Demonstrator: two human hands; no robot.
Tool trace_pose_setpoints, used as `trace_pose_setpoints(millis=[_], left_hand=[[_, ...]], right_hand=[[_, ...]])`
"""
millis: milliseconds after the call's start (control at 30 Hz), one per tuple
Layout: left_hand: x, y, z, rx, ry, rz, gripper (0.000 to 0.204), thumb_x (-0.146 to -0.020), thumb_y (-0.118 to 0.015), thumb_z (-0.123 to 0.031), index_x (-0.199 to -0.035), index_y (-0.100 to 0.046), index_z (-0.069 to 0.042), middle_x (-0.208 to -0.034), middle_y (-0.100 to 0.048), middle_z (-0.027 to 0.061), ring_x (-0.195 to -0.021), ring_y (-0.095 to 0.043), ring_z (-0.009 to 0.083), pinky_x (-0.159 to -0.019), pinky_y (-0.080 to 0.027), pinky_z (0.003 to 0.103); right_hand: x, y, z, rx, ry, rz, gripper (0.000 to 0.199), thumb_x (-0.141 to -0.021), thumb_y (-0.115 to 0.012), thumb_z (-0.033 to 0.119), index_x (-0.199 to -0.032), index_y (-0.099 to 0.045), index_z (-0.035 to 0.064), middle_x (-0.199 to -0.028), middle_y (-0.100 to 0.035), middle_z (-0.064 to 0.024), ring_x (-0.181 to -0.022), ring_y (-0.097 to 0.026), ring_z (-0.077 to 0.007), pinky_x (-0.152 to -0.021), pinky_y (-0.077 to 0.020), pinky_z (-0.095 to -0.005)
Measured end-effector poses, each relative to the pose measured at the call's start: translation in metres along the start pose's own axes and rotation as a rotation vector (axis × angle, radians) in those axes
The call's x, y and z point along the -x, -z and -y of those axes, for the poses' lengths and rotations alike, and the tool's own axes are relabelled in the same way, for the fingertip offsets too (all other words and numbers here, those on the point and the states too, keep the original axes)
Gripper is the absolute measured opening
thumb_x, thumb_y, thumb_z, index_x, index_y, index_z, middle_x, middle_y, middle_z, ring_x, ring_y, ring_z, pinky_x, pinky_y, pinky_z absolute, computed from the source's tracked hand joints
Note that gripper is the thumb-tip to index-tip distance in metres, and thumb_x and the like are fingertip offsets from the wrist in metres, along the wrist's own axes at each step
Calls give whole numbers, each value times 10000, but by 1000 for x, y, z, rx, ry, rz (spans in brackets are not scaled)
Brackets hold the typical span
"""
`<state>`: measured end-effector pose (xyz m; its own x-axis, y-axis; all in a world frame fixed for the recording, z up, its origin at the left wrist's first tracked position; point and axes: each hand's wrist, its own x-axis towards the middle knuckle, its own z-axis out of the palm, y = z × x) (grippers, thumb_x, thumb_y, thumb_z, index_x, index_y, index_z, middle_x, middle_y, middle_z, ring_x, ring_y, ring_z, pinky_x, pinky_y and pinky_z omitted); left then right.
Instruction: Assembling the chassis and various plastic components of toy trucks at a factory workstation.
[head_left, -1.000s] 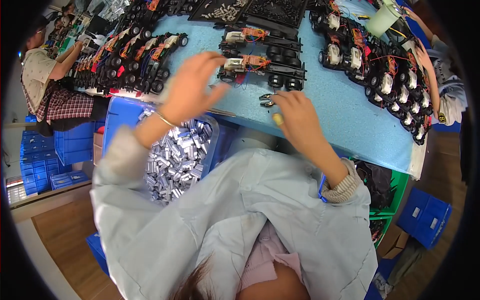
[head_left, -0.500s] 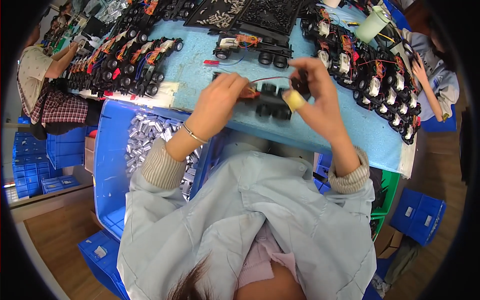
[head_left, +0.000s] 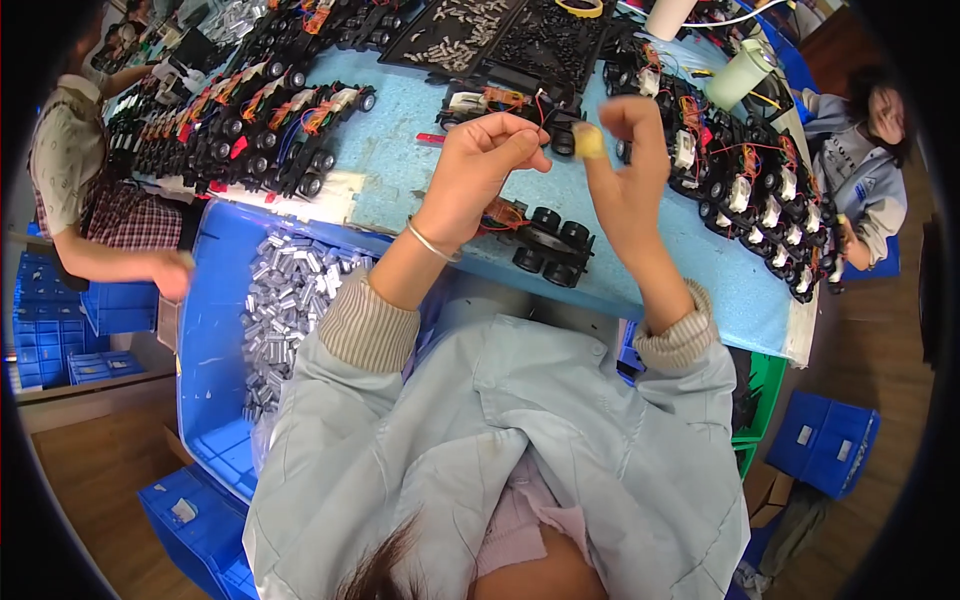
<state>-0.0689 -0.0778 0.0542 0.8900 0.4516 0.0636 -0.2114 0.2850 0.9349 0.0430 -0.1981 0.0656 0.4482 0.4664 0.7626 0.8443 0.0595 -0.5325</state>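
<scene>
A toy truck chassis (head_left: 545, 245) with black wheels and an orange circuit board lies at the table's near edge, below my hands. My left hand (head_left: 470, 170) is closed in a pinch above its board end, on what looks like a thin red wire (head_left: 542, 118) sticking up past the fingertips. My right hand (head_left: 632, 175), a little blurred, is raised just to the right; its thumb and fingers stand apart with nothing visible between them. Yellow tape (head_left: 588, 141) wraps one of its digits. Another chassis (head_left: 490, 100) sits beyond my hands, partly covered.
Rows of chassis stand left (head_left: 275, 120) and right (head_left: 745, 175) on the blue tabletop (head_left: 385, 165). Black trays (head_left: 450, 35) of small parts lie at the back, near a green bottle (head_left: 738, 75). A blue bin (head_left: 215, 330) of silver motors is at my left. Co-workers sit on both sides.
The chassis has come down to the table edge, turned, out of my hands. My left hand moved right and up, pinching; my right hand rose slightly and opened. The left co-worker's arm swung toward the bin.
</scene>
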Motion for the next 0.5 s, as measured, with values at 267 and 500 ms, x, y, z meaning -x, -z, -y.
trace_pose_setpoints(millis=[267,500], left_hand=[[-2,-16,-3,-149,-5,81,84,-888,-578,-70,-907,-637,-14,-800,-666,55,-763,-626,104,-749,-484,250],[0,-29,9,294,-3,-108,87,-891,-565,-85,-891,-625,-23,-874,-650,46,-809,-587,93,-749,-457,229]], right_hand=[[12,-1,12,-596,-718,74,85,-862,-586,58,-905,-626,-3,-854,-620,-3,-779,-570,-93,-772,-440,-240],[20,-20,15,-1000,-725,-34,127,-871,-541,21,-982,-601,25,-954,-618,-24,-834,-541,-94,-779,-425,-262]])
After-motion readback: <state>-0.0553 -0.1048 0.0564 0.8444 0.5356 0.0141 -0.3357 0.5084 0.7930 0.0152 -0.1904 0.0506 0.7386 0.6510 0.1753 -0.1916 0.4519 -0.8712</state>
